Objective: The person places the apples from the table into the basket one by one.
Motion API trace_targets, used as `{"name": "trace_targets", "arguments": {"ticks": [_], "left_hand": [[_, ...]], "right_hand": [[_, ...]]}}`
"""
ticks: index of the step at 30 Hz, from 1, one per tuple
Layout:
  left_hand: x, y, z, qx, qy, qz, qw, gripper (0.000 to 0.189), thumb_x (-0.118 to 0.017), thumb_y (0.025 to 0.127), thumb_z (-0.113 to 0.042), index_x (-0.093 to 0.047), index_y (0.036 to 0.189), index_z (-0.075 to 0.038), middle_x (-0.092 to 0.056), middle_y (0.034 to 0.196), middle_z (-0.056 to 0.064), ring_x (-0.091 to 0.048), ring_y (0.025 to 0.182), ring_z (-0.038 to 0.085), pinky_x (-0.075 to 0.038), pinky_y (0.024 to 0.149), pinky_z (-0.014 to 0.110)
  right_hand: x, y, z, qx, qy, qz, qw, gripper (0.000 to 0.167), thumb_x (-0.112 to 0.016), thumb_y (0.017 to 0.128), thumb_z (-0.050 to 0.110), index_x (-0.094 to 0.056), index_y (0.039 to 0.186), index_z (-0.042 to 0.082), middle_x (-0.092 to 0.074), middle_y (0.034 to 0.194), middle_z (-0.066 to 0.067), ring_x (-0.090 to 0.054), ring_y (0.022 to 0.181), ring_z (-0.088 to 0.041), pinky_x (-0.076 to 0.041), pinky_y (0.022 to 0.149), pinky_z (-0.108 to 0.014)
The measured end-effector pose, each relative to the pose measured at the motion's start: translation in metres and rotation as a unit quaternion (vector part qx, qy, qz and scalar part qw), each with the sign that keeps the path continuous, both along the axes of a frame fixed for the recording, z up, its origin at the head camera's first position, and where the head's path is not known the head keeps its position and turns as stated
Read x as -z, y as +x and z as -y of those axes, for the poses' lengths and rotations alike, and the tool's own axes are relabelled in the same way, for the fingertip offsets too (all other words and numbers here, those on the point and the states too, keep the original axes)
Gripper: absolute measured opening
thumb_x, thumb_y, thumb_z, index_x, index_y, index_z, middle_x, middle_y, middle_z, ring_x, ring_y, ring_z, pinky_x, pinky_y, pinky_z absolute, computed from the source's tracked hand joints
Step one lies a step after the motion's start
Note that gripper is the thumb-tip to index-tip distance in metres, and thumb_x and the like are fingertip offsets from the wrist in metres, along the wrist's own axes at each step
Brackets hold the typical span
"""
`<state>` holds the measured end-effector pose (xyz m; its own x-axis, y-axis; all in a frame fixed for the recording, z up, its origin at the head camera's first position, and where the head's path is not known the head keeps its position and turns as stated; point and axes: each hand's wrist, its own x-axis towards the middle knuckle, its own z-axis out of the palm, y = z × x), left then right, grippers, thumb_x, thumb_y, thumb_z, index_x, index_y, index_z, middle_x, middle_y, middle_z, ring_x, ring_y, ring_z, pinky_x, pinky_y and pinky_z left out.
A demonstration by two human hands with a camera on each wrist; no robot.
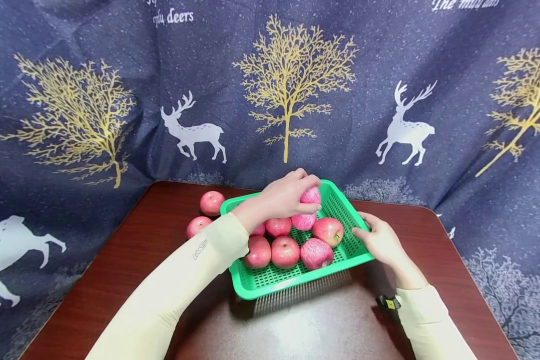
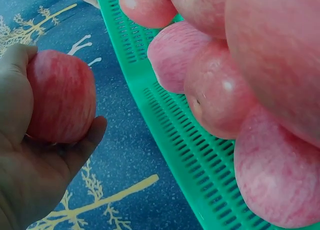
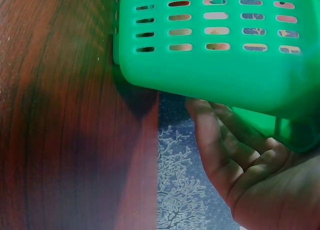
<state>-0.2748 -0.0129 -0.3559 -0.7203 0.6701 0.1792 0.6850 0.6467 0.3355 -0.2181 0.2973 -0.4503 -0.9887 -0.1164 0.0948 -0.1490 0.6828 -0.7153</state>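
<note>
My left hand point(image 1: 285, 195) grips a red apple point(image 1: 311, 195) above the back part of a green plastic basket point(image 1: 292, 286). In the left wrist view, thumb and fingers wrap this apple point(image 2: 62, 97). Several more apples lie in the basket, among them one with its stem showing point(image 1: 328, 231) and a pink streaked one point(image 1: 316, 253). The right hand point(image 1: 384, 242) holds the basket's right rim, thumb on top. From the right wrist view, its fingers point(image 3: 207, 135) curl under the rim outside the slotted wall. My left sleeve hides the basket's left side.
Two apples sit on the brown wooden table point(image 1: 130, 260) left of the basket, one at the back point(image 1: 212, 203), another point(image 1: 197, 226) partly behind the sleeve. A dark blue cloth point(image 1: 260, 125) with trees and deer hangs behind the table. A small black object point(image 1: 388, 302) sits at the right wrist.
</note>
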Motion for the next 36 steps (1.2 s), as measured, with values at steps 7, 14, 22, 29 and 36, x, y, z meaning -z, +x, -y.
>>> {"name": "trace_targets", "arguments": {"ticks": [7,14,22,29,36], "left_hand": [[0.005,-0.004,-0.014,0.010,-0.031,0.002,0.9995,0.060,-0.068,0.108,-0.056,-0.056,0.157,-0.024,-0.056,0.139,0.006,-0.056,0.122,0.021,-0.058,0.091,0.041],[0.010,-0.010,-0.027,0.009,-0.052,-0.001,0.9986,0.065,-0.065,0.109,-0.057,-0.052,0.162,-0.022,-0.054,0.142,0.009,-0.054,0.127,0.025,-0.057,0.098,0.043],[0.023,-0.021,-0.036,0.024,-0.068,-0.010,0.9974,0.073,-0.062,0.111,-0.056,-0.045,0.167,-0.013,-0.053,0.145,0.015,-0.054,0.128,0.030,-0.054,0.106,0.044],[0.028,-0.024,-0.041,0.030,-0.115,-0.023,0.9926,0.065,-0.062,0.111,-0.055,-0.049,0.159,-0.013,-0.051,0.134,0.013,-0.052,0.120,0.029,-0.057,0.093,0.042],[0.033,-0.025,-0.048,0.028,-0.145,-0.031,0.9885,0.069,-0.062,0.111,-0.055,-0.046,0.164,-0.014,-0.050,0.141,0.014,-0.052,0.123,0.029,-0.057,0.092,0.041]], "right_hand": [[0.000,0.000,0.001,-0.002,-0.002,-0.005,1.0000,0.055,-0.070,0.108,0.017,-0.057,0.158,-0.003,-0.076,0.127,-0.024,-0.077,0.091,-0.024,-0.059,0.083,-0.042],[0.001,0.000,0.000,-0.001,0.004,-0.006,1.0000,0.055,-0.069,0.108,0.018,-0.057,0.158,-0.002,-0.076,0.126,-0.023,-0.076,0.090,-0.023,-0.058,0.083,-0.042],[0.000,0.000,0.000,-0.002,0.004,0.003,1.0000,0.056,-0.068,0.109,0.019,-0.055,0.159,-0.002,-0.077,0.126,-0.022,-0.076,0.089,-0.022,-0.058,0.082,-0.042],[0.000,0.000,-0.001,0.002,0.001,0.002,1.0000,0.057,-0.069,0.109,0.020,-0.055,0.160,-0.002,-0.076,0.127,-0.023,-0.077,0.090,-0.023,-0.058,0.082,-0.042],[0.001,0.000,0.000,0.000,-0.002,0.004,1.0000,0.056,-0.069,0.109,0.020,-0.056,0.159,-0.002,-0.077,0.125,-0.022,-0.077,0.088,-0.022,-0.059,0.081,-0.041]]}}
